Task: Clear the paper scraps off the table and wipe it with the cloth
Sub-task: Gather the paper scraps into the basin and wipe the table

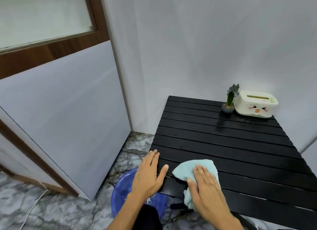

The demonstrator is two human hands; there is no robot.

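Note:
A light blue cloth point(186, 169) lies on the near left corner of the black slatted table point(223, 144). My right hand point(206, 187) presses flat on the cloth, fingers spread, with part of the cloth hanging over the table's front edge. My left hand point(149, 173) rests flat on the table's left edge, holding nothing. I see no paper scraps on the table top.
A small potted plant point(229, 103) and a white tissue box with a cartoon face point(255, 104) stand at the table's far right corner. A blue plastic basin point(123, 193) sits on the marble floor below the table's left edge. White wall panels close in at the left.

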